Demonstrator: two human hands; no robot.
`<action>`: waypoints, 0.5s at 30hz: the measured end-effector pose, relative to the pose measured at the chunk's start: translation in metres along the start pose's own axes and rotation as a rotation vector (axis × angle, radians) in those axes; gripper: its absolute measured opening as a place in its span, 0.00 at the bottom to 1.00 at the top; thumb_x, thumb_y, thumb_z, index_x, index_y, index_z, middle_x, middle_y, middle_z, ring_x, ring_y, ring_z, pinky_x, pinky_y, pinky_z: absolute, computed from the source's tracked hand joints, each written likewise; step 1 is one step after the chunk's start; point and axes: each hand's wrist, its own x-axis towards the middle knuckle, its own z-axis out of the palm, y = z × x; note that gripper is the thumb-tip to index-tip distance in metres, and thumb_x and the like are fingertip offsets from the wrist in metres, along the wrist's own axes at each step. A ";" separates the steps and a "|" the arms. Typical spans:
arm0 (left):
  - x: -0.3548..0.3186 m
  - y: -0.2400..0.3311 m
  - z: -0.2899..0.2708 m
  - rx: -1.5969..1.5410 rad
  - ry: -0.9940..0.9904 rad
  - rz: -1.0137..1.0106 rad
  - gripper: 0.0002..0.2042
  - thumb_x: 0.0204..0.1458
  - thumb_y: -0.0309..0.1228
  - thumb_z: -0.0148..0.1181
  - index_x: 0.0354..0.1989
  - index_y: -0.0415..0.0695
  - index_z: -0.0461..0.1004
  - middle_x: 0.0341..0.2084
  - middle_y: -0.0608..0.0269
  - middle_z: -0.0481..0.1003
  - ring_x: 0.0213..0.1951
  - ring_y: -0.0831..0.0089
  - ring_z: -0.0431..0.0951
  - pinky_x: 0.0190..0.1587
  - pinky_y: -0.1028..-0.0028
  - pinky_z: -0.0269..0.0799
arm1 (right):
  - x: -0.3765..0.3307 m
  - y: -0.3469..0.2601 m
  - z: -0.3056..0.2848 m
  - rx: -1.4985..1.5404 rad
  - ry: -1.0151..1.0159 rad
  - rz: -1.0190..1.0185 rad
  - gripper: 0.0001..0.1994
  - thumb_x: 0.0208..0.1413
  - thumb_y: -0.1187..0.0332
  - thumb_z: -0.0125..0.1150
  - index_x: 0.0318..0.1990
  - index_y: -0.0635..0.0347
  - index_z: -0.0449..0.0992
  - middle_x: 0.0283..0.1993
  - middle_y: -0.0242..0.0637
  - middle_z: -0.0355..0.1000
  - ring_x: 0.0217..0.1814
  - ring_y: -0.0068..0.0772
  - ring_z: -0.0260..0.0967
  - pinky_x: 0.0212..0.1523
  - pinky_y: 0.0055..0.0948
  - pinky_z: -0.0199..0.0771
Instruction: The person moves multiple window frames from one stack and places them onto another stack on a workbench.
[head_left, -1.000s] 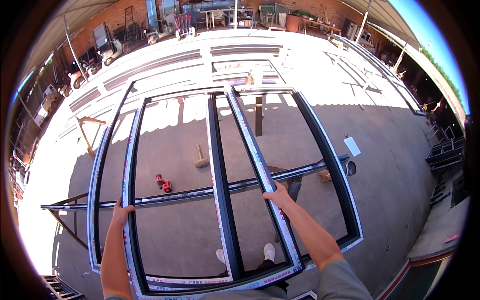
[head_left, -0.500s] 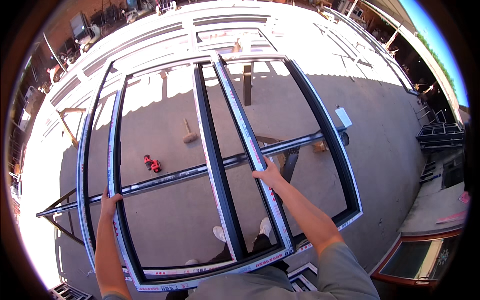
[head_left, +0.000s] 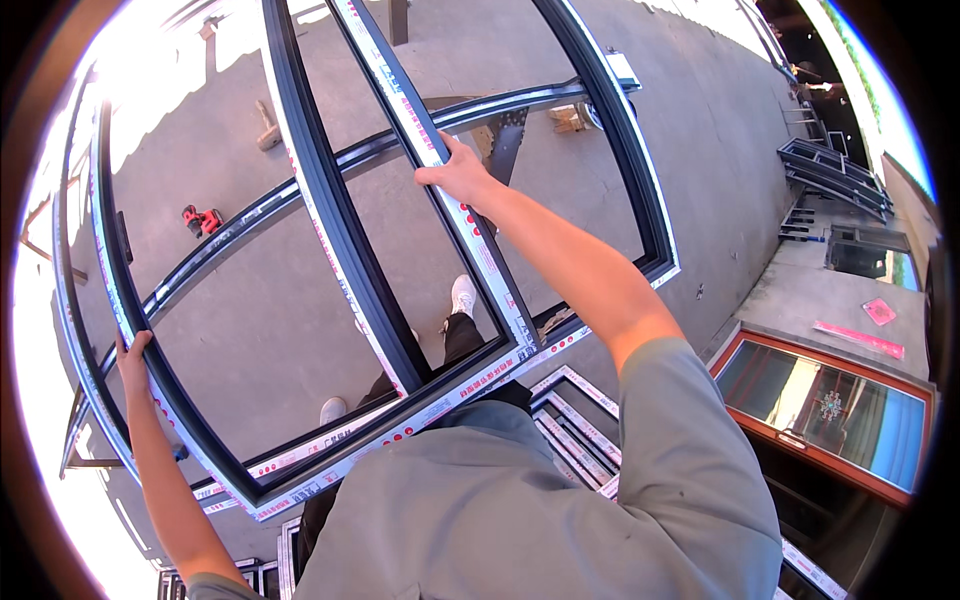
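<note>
A black window sash (head_left: pixel 492 284), its outer faces covered in white printed film, lies over a larger window frame (head_left: pixel 641 190) of the same black profile. My left hand (head_left: pixel 133 360) is closed around the sash's left rail, thumb on top. Farther up, my right hand (head_left: pixel 462 175) grips the right rail, its thumb across the film and its other fingers partly hidden. The larger frame's dark mullion (head_left: pixel 312 180) runs between my hands. Under both frames, a long metal support bar (head_left: pixel 275 203) crosses from lower left to upper right.
On the concrete floor beyond the bar lie a red cordless power tool (head_left: pixel 203 221) and a mallet (head_left: pixel 267 127). Film-covered frames (head_left: pixel 575 430) are stacked beside my body. At right stand a brown-framed glazed panel (head_left: pixel 825 405) and dark metal racks (head_left: pixel 835 175). My shoe (head_left: pixel 463 296) shows through the frames.
The view has tilted down and swung right, so the frames appear farther left and higher. Both hands keep their hold on the sash, which sits farther left over the larger frame's lower edge.
</note>
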 end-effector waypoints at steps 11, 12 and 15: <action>0.012 0.016 -0.019 0.152 -0.005 0.025 0.29 0.51 0.36 0.68 0.63 0.42 0.71 0.37 0.66 0.76 0.35 0.76 0.75 0.37 0.77 0.70 | -0.005 -0.007 0.009 0.095 0.014 0.004 0.48 0.38 0.62 0.74 0.71 0.66 0.62 0.52 0.44 0.77 0.51 0.34 0.76 0.53 0.30 0.75; 0.016 0.020 -0.023 0.171 -0.005 0.036 0.29 0.51 0.36 0.68 0.63 0.42 0.71 0.36 0.66 0.76 0.35 0.76 0.75 0.37 0.77 0.69 | -0.003 -0.005 0.012 0.121 0.015 -0.004 0.48 0.37 0.62 0.74 0.71 0.66 0.62 0.52 0.44 0.77 0.51 0.33 0.76 0.53 0.30 0.75; 0.027 0.033 -0.038 0.160 -0.052 -0.013 0.27 0.52 0.38 0.68 0.60 0.41 0.73 0.34 0.67 0.75 0.33 0.77 0.73 0.36 0.77 0.68 | -0.008 -0.013 0.026 0.218 0.003 -0.008 0.47 0.37 0.64 0.75 0.71 0.65 0.63 0.51 0.42 0.77 0.50 0.32 0.76 0.53 0.29 0.75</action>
